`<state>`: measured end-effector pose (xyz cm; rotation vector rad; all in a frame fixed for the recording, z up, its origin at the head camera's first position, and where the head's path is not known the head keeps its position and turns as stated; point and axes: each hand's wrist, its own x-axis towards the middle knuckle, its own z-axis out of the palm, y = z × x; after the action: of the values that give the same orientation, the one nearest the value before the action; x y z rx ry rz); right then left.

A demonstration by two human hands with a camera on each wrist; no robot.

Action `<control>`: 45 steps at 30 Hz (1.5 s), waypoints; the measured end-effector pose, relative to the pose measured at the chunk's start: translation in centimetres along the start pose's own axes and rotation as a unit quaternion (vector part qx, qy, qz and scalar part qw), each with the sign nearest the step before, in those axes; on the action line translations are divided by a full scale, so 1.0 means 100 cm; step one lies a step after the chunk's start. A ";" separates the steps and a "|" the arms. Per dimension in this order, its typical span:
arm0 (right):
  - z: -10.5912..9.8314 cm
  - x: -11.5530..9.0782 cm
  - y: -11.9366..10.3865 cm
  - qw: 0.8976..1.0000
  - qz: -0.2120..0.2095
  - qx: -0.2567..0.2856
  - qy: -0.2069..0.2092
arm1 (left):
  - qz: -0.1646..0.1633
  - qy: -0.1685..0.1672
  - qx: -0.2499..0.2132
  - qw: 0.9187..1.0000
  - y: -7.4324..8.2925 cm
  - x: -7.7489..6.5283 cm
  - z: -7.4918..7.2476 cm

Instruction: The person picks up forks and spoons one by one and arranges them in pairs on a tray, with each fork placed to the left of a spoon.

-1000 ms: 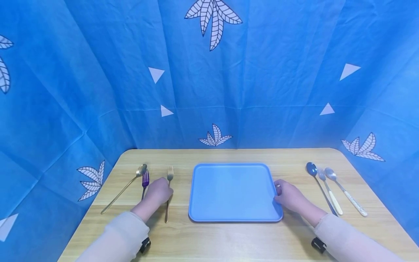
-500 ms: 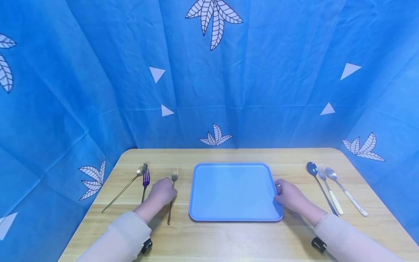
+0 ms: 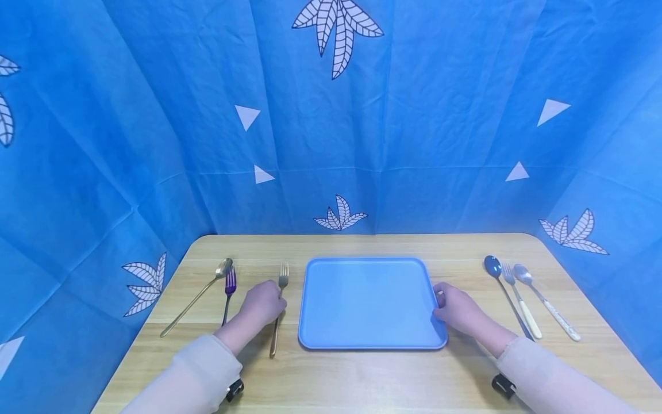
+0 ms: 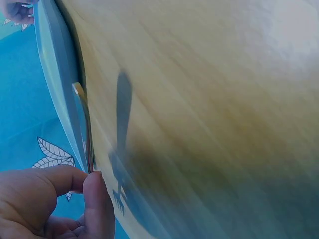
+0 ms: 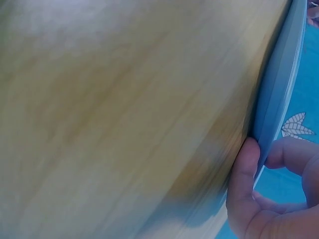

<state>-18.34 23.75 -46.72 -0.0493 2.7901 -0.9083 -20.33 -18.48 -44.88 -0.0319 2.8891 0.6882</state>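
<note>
My left hand (image 3: 264, 303) pinches a gold-coloured fork (image 3: 274, 340) between thumb and forefinger, its tines pointing to the far side. In the left wrist view the fork's handle (image 4: 85, 119) rises above the table, and its shadow falls separately on the wood. A flat blue rectangular tray (image 3: 369, 305) lies in the middle of the table. My right hand (image 3: 457, 309) grips the tray's right rim; the right wrist view has the thumb on the near side of the rim (image 5: 274, 94) and the fingers on the other.
Left of my left hand lie a purple-headed fork (image 3: 230, 282) and a long gold spoon (image 3: 196, 298). On the right side are a dark spoon (image 3: 493, 266), a white-handled fork (image 3: 527, 319) and a patterned-handle spoon (image 3: 555, 316). Blue cloth (image 3: 439, 115) hangs behind the wooden table (image 3: 362, 382).
My left hand has moved right with the fork, bringing it closer to the tray's left edge. The right hand and the tray have stayed where they were.
</note>
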 end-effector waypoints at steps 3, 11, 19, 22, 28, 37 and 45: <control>0.000 -0.001 0.000 1.000 -0.001 0.001 0.000 | 0.006 0.001 0.004 1.000 0.003 -0.001 0.000; -0.001 -0.001 -0.001 1.000 0.003 0.003 -0.002 | 0.019 -0.004 0.007 1.000 0.010 -0.001 0.000; -0.001 -0.001 -0.001 1.000 0.003 0.005 -0.002 | 0.031 0.005 -0.005 1.000 0.015 -0.001 0.000; -0.001 -0.002 -0.001 1.000 0.005 0.007 -0.002 | 0.031 0.007 -0.009 0.999 0.016 0.000 0.002; -0.001 -0.002 -0.002 1.000 0.008 0.006 -0.003 | 0.028 0.008 -0.009 1.000 0.020 0.001 0.005; -0.001 -0.001 -0.001 1.000 0.008 0.006 -0.003 | 0.049 0.016 -0.010 0.999 0.029 0.001 0.008; -0.001 -0.001 0.000 1.000 0.004 0.006 0.000 | 0.036 0.011 -0.017 0.999 0.032 0.007 0.015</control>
<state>-18.30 23.78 -46.62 -0.0347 2.7835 -0.9217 -20.96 -14.91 -44.90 0.0601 2.9113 0.7531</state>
